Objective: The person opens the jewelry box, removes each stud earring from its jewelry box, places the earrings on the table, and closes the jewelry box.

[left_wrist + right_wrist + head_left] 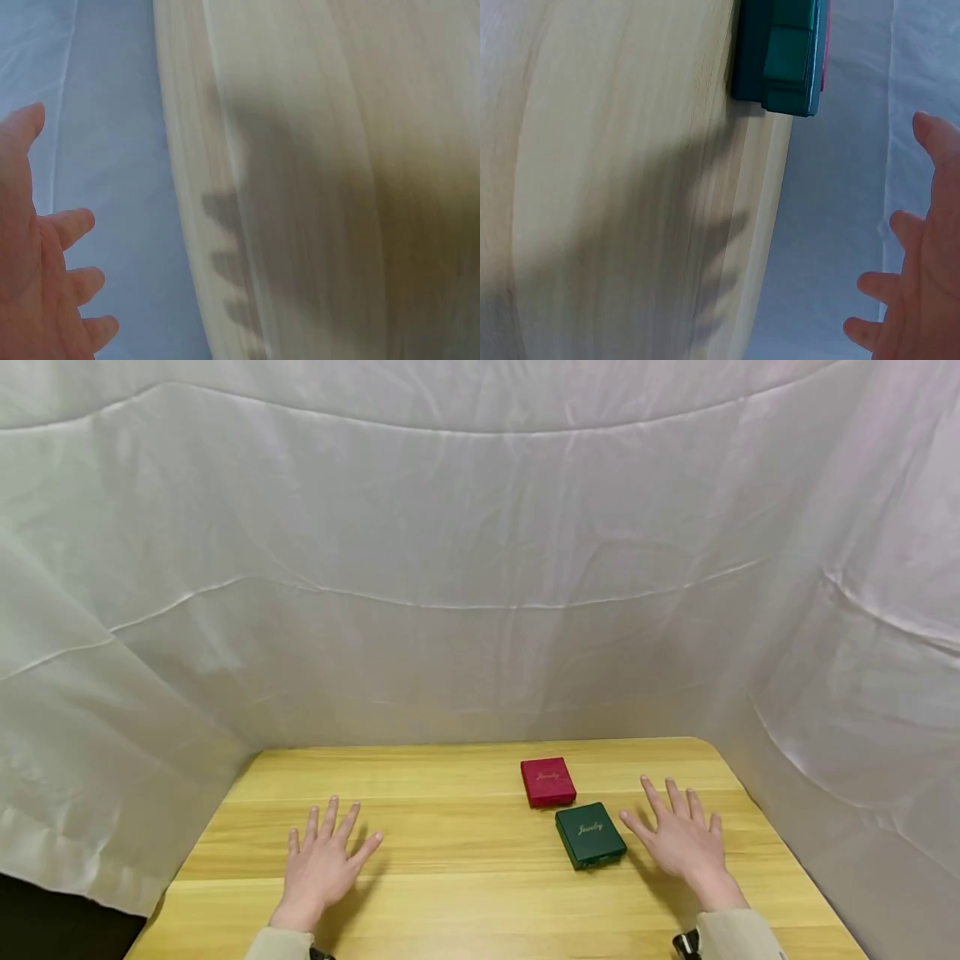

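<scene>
My left hand (324, 864) hovers over the left part of the table, palm down with fingers spread, holding nothing. Over the right part, my right hand (684, 841) is likewise spread and holds nothing. Nearest to its thumb lies a dark green square jewelry box (590, 835) with gold "Jewelry" lettering on its lid. Just behind that, slightly to the left, sits a smaller-looking red jewelry box (548, 782) with similar lettering. Both lids are down, so the insides are hidden. In the right wrist view the green box (787, 60) shows its side, with a sliver of red behind it.
The light wooden table (450, 893) has rounded far corners. A pale cloth curtain (450, 527) hangs behind it and along both sides. A dark area (60, 918) shows below the cloth at the lower left. Both hands cast shadows on the wood.
</scene>
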Available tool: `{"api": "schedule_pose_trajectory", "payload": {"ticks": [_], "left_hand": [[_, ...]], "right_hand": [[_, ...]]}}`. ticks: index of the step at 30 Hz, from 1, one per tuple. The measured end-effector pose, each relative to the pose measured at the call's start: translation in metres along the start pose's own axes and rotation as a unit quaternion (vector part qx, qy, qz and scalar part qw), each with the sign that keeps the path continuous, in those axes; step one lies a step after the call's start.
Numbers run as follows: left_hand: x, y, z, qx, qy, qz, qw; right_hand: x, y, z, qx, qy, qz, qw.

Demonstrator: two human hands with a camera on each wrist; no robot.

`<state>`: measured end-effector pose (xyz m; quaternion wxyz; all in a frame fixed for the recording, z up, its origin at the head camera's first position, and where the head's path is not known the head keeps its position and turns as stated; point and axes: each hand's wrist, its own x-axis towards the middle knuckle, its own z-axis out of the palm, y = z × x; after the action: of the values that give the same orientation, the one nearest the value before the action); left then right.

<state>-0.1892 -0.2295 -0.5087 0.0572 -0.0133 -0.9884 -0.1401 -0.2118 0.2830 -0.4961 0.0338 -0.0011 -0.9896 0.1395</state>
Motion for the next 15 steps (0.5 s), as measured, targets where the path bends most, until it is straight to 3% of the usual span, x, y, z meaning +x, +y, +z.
{"api": "schedule_pose_trajectory", "payload": {"ticks": [7, 15], "left_hand": [[-0.003, 0.014, 0.000, -0.002, 0.004, 0.016, 0.9999], [-0.006, 0.042, 0.008, -0.019, 0.006, 0.034, 0.9992]], "right_hand": [[-0.001, -0.002, 0.002, -0.005, 0.012, -0.016, 1.000], [-0.005, -0.006, 0.009, 0.012, 0.011, -0.034, 0.999]]}}
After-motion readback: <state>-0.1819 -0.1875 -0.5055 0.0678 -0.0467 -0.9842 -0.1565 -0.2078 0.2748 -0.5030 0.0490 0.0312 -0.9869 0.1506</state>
